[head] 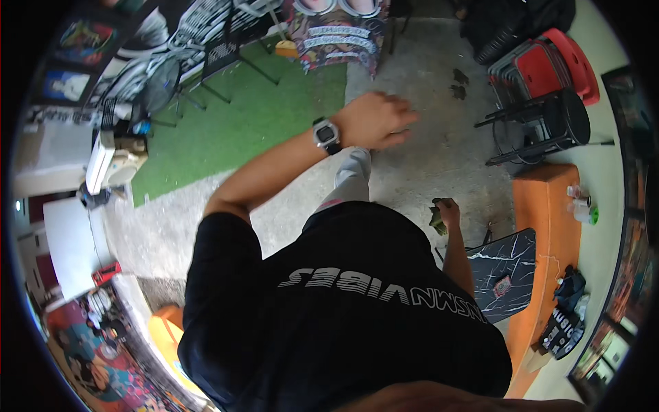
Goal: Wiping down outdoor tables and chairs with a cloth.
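My left hand (378, 121), with a digital watch (326, 135) on its wrist, is raised in front of me above the concrete floor. Its fingers are apart and nothing shows in them. Lower and to the right, my right hand (449, 212) grips a crumpled olive-green cloth (438, 222) that hangs from the fingers. Beside the right forearm stands a small table with a black marble-pattern top (507, 273), and a small patterned packet (502, 286) lies on it.
An orange bench (548, 206) runs along the right wall, holding cups (582, 206) and bags (564, 327). Stacked red folding chairs (543, 72) and a black stool (566, 118) stand beyond. Green turf (226, 118) with black chairs lies ahead left, near a white appliance (118, 162).
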`<state>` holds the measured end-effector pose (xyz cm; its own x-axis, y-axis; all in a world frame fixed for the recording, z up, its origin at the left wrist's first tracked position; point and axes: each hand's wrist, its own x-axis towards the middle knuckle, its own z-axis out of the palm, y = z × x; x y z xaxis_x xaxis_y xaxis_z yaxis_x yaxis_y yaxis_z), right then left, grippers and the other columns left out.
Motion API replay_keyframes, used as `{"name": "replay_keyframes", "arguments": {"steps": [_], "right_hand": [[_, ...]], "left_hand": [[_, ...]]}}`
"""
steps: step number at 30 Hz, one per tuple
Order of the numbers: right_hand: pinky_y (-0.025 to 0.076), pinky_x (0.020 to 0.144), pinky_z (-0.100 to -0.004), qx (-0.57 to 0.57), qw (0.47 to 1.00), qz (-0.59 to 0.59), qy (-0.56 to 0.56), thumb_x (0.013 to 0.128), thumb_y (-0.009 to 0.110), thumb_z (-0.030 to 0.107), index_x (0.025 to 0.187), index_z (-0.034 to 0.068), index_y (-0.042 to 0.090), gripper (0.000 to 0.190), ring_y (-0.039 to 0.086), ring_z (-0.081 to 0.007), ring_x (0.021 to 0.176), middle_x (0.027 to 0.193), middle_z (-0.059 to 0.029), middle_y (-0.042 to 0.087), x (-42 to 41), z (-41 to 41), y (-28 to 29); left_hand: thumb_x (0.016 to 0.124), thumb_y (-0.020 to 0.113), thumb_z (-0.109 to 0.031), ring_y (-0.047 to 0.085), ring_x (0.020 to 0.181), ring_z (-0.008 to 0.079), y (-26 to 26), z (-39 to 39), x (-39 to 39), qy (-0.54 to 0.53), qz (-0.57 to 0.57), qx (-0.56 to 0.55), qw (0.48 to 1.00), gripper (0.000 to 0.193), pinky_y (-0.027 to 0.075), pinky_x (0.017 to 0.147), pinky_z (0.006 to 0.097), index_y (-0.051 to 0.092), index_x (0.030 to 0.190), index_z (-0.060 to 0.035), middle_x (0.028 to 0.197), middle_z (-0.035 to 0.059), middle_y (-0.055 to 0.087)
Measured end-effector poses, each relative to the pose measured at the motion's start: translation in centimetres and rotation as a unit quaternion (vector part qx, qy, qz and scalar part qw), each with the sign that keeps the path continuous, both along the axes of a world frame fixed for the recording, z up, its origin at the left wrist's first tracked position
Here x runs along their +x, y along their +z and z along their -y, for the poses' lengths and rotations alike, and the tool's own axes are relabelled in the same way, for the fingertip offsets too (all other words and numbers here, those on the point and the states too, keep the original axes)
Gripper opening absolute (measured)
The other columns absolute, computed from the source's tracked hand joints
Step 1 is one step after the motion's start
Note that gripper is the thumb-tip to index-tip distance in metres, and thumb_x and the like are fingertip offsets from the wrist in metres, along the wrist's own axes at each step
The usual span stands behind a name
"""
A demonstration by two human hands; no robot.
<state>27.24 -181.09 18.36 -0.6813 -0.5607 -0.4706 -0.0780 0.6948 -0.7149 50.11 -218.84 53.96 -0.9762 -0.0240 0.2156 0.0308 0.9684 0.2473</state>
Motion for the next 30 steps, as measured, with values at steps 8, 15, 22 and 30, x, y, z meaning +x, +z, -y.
{"name": "replay_keyframes", "arguments": {"steps": [8, 15, 22, 30], "right_hand": [[0.056, 0.086, -0.0439, 0.174, 0.982, -0.018, -0.069, 0.077, 0.078, 0.037, 0.098, 0.004, 0.074, 0.039, 0.073, -0.0328, 0.092, 0.095, -0.0150, 0.077, 0.9, 0.9, 0.3], [0.056, 0.088, -0.0438, 0.268, 0.953, -0.002, -0.143, 0.075, 0.080, 0.038, 0.097, 0.002, 0.075, 0.043, 0.074, -0.0330, 0.096, 0.097, -0.0184, 0.077, -1.6, 2.7, 2.6], [0.058, 0.081, -0.0398, 0.073, 0.963, -0.046, -0.257, 0.078, 0.078, 0.026, 0.102, 0.006, 0.074, 0.031, 0.074, -0.0255, 0.088, 0.093, -0.0135, 0.077, -12.3, 14.3, 6.4], [0.057, 0.083, -0.0419, 0.034, 0.954, -0.050, -0.293, 0.075, 0.082, 0.034, 0.104, 0.005, 0.072, 0.042, 0.074, -0.0296, 0.092, 0.097, -0.0163, 0.076, -25.8, 16.9, 6.6]], "left_hand": [[0.095, 0.063, -0.038, 0.069, 0.100, 0.0380, -27.4, 4.5, -0.2, -0.001, 0.282, 0.217, 0.934, 0.050, 0.056, 0.089, 0.0497, 0.059, 0.136, -0.0112, 0.113, 0.0202, 0.069], [0.094, 0.066, -0.042, 0.069, 0.092, 0.0406, -20.0, 22.9, -12.9, 0.143, 0.183, 0.169, 0.958, 0.047, 0.056, 0.079, 0.0524, 0.061, 0.125, -0.0078, 0.102, 0.0190, 0.069], [0.094, 0.067, -0.040, 0.069, 0.089, 0.0389, -19.7, 27.0, -26.3, 0.051, 0.128, 0.213, 0.967, 0.044, 0.055, 0.077, 0.0506, 0.061, 0.123, -0.0074, 0.098, 0.0180, 0.070], [0.096, 0.065, -0.040, 0.072, 0.097, 0.0382, -39.4, 23.7, -25.8, 0.004, 0.337, 0.140, 0.931, 0.039, 0.057, 0.083, 0.0479, 0.065, 0.120, -0.0095, 0.107, 0.0205, 0.074]]}}
